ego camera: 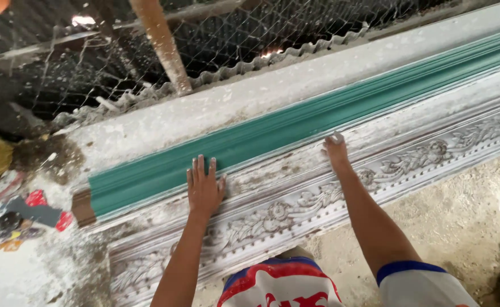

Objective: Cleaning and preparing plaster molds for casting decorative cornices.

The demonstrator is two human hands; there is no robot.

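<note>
Green ribbed moulding strip, long and profiled, laid lengthwise on a plaster-dusted bench and running from lower left to upper right; brown end piece at its near left end. Left hand pressed flat, fingers spread and extended, palm on the white ledge just below the strip, fingertips touching its lower edge; nothing grasped. Right hand further along to the right, fingers curled down against the same ledge at the strip's lower edge, seen edge-on; whether anything is pinched beneath, impossible to tell. Below both hands, a white carved cornice mould with floral relief, parallel to the strip. Behind the bench, wire mesh, a slanted wooden post and a corrugated sheet edge. At far left, red and dark scraps on the dusty surface. Sandy floor at lower right
</note>
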